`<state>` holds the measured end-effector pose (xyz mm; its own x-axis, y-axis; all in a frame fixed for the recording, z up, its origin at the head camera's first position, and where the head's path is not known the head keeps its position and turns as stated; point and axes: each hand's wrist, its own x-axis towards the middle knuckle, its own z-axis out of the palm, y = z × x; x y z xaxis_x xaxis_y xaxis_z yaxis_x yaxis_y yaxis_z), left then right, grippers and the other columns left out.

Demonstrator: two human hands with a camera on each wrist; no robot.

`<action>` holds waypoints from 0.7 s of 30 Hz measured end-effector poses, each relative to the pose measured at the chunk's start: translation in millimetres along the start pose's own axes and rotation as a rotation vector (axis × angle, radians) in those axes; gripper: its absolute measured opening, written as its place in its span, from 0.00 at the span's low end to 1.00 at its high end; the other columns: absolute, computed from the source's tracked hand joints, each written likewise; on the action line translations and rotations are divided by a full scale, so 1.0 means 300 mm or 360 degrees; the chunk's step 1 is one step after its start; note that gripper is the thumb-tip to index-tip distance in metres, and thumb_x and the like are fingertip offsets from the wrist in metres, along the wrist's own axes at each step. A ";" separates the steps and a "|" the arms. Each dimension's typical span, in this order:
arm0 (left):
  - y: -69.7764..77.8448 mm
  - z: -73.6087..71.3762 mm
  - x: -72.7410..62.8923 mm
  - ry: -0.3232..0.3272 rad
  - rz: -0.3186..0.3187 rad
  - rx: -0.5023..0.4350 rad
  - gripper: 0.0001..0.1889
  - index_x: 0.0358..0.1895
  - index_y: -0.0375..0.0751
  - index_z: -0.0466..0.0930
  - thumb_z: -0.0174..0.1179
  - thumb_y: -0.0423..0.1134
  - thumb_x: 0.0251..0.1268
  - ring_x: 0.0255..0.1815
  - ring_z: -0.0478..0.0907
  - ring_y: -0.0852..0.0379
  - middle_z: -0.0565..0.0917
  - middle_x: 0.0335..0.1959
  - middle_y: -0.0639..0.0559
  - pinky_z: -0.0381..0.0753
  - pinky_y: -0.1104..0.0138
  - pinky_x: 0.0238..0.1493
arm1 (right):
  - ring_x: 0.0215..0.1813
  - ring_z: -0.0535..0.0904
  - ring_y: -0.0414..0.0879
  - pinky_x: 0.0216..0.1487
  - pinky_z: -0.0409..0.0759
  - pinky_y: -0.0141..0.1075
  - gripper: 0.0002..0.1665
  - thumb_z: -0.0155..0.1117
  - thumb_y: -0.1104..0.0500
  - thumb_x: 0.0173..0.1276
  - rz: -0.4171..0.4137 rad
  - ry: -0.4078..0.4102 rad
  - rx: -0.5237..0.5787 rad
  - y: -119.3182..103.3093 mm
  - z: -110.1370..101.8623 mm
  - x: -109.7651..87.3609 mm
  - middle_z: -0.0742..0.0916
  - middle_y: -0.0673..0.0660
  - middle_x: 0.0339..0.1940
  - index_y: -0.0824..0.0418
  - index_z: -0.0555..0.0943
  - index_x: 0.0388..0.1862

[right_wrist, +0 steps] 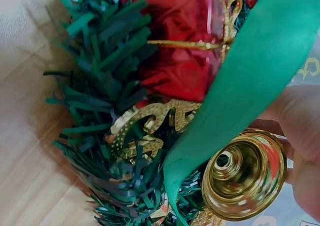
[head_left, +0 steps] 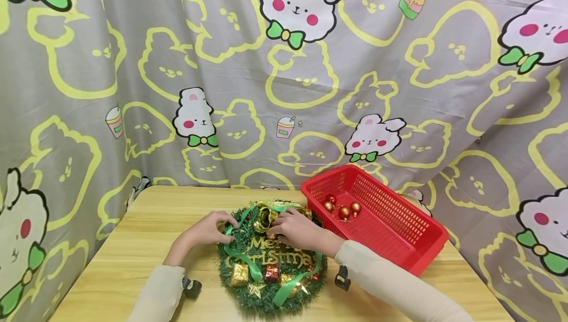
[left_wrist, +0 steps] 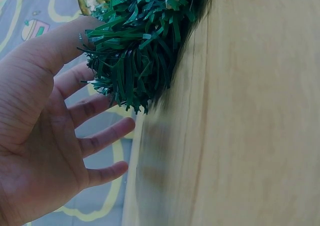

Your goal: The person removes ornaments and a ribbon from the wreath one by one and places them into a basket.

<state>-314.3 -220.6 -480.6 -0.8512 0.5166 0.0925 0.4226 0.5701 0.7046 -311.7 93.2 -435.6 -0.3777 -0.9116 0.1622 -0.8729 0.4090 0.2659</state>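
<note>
A round green tinsel wreath (head_left: 262, 302) lies on the table, with gold "Merry Christmas" lettering (head_left: 275, 259), green ribbon (right_wrist: 240, 80), small wrapped gift boxes (right_wrist: 185, 45) and gold stars (head_left: 256, 290). At its upper left edge is my left hand (head_left: 212, 228), fingers spread; in the left wrist view the thumb and nearest fingers of this hand (left_wrist: 50, 131) reach into the tinsel. My right hand (head_left: 295, 231) is over the upper part, fingertips curled at a small copper-gold ball ornament (head_left: 272, 236). Gold bells (head_left: 264, 218) stand close by; one bell (right_wrist: 245, 176) partly hides the right fingers in the right wrist view.
A red perforated plastic basket (head_left: 412, 248) stands right of the wreath, close to my right forearm. Several small copper and red ball ornaments (head_left: 344, 212) lie inside it. The wooden table (head_left: 115, 268) ends at a patterned curtain (head_left: 248, 85) behind and at both sides.
</note>
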 end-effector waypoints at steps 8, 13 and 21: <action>-0.002 0.003 -0.001 -0.0004 -0.0008 -0.0017 0.15 0.48 0.48 0.86 0.73 0.39 0.57 0.59 0.76 0.40 0.81 0.55 0.45 0.76 0.38 0.62 | 0.45 0.82 0.41 0.53 0.79 0.38 0.20 0.73 0.57 0.66 -0.0009 -0.0076 -0.0077 0.004 0.005 0.012 0.91 0.43 0.45 0.44 0.87 0.57; -0.002 0.002 -0.001 -0.0001 -0.0015 -0.0011 0.14 0.49 0.49 0.85 0.73 0.40 0.58 0.60 0.75 0.38 0.81 0.56 0.44 0.75 0.37 0.62 | 0.44 0.82 0.40 0.52 0.79 0.38 0.22 0.72 0.56 0.67 0.0024 -0.0184 -0.0065 0.003 -0.005 0.030 0.91 0.44 0.44 0.43 0.85 0.59; 0.003 0.001 -0.001 0.0002 -0.0015 -0.0011 0.14 0.48 0.48 0.85 0.73 0.39 0.59 0.61 0.75 0.37 0.81 0.55 0.45 0.76 0.38 0.63 | 0.46 0.81 0.40 0.51 0.80 0.38 0.22 0.72 0.56 0.68 0.0046 -0.0314 -0.0090 0.006 -0.013 0.051 0.89 0.44 0.43 0.41 0.85 0.60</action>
<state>-313.6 -220.3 -480.2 -0.8554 0.5107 0.0868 0.4125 0.5702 0.7104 -317.8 80.1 -429.0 -0.4601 -0.8877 -0.0170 -0.8443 0.4315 0.3178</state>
